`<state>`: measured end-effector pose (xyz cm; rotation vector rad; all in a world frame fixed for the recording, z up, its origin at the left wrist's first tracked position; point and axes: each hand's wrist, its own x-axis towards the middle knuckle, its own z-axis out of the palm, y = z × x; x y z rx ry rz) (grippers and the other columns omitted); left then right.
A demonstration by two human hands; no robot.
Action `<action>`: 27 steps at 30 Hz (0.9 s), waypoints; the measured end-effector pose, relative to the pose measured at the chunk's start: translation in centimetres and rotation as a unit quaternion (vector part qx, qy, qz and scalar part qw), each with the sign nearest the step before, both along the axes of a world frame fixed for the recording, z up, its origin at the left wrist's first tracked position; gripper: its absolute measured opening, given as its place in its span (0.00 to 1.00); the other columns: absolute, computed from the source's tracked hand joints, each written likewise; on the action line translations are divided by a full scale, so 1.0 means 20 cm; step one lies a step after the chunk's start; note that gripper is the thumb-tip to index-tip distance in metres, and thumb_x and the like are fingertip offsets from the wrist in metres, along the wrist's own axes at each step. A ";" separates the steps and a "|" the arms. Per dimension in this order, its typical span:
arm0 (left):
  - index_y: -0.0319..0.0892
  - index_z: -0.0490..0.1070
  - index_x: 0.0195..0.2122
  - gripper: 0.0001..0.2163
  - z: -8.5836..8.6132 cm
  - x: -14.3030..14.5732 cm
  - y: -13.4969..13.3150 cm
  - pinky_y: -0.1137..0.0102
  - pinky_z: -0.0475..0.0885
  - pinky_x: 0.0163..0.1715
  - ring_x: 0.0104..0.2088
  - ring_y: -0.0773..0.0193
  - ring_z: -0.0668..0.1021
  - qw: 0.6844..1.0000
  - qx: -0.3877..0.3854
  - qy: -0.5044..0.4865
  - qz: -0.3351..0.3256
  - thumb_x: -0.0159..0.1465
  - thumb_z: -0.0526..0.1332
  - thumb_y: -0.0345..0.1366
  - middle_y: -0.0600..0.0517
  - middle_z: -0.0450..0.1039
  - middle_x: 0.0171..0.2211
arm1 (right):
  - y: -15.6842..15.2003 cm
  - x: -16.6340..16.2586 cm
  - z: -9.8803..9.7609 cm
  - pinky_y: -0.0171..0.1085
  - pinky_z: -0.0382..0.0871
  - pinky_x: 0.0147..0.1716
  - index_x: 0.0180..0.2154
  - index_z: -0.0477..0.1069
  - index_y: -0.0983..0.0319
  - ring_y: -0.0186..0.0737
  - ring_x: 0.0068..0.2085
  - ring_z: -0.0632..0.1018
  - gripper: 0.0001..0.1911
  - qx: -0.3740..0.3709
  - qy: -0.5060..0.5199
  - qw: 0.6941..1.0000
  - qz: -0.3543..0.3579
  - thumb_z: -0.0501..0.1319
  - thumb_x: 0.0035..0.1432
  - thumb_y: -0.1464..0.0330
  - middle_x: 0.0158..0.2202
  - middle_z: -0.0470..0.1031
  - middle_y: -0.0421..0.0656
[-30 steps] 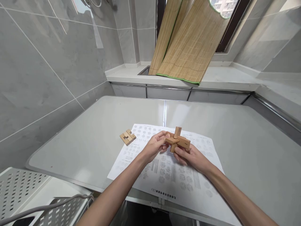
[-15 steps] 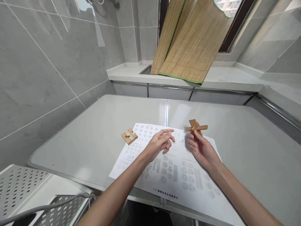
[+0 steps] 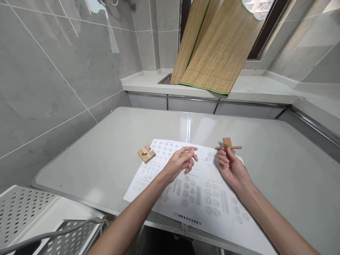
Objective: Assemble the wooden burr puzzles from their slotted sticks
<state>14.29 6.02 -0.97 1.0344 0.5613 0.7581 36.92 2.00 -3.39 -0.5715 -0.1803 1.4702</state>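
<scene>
In the head view, the right hand holds the partly built wooden cross puzzle up at its fingertips, over the far right corner of the printed instruction sheet, with the fingers curled and pinching the piece from below. A second ago both hands were closed on this assembly together, low over the middle of the sheet; half a second ago the right hand had already carried it off alone to the right, and since then the piece has turned in the fingers, so that a square block end now faces the camera with a thin bar running level across it, where before the arms stood at a slant. The left hand has let go and hovers over the sheet with fingers loosely bent and spread, gripping nothing, much as it did half a second ago. I judge that the person is turning the assembly to look it over from another side, so the joining work is paused rather than advanced. The loose notched wooden blocks lie untouched on the grey table just beside the sheet's far left corner, well apart from both hands, in the same spot as in the earlier pictures. Behind the table, a rolled bamboo blind leans against the window ledge.
</scene>
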 end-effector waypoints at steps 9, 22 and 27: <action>0.39 0.74 0.54 0.23 0.00 0.01 0.00 0.73 0.63 0.21 0.25 0.73 0.68 1.000 -0.003 -0.002 0.001 0.66 0.69 0.49 0.50 0.73 0.38 | -0.04 -0.08 0.06 0.24 0.56 0.14 0.30 0.73 0.62 0.25 0.24 0.62 0.16 -0.022 -0.175 0.972 0.155 0.78 0.55 0.64 0.29 0.66 0.36; 0.39 0.74 0.54 0.21 0.00 0.00 0.00 0.73 0.63 0.22 0.25 0.73 0.68 1.000 0.004 0.001 -0.001 0.67 0.69 0.49 0.49 0.72 0.39 | -0.06 -0.09 0.08 0.29 0.56 0.20 0.30 0.73 0.61 0.29 0.27 0.62 0.17 -0.004 -0.239 0.954 0.180 0.77 0.56 0.60 0.29 0.63 0.37; 0.39 0.74 0.54 0.22 0.01 0.01 0.00 0.73 0.63 0.22 0.26 0.72 0.68 1.000 0.000 0.002 -0.003 0.66 0.69 0.49 0.49 0.72 0.39 | -0.06 -0.09 0.10 0.29 0.56 0.21 0.29 0.73 0.61 0.30 0.27 0.62 0.17 -0.006 -0.245 0.953 0.178 0.77 0.55 0.60 0.29 0.64 0.37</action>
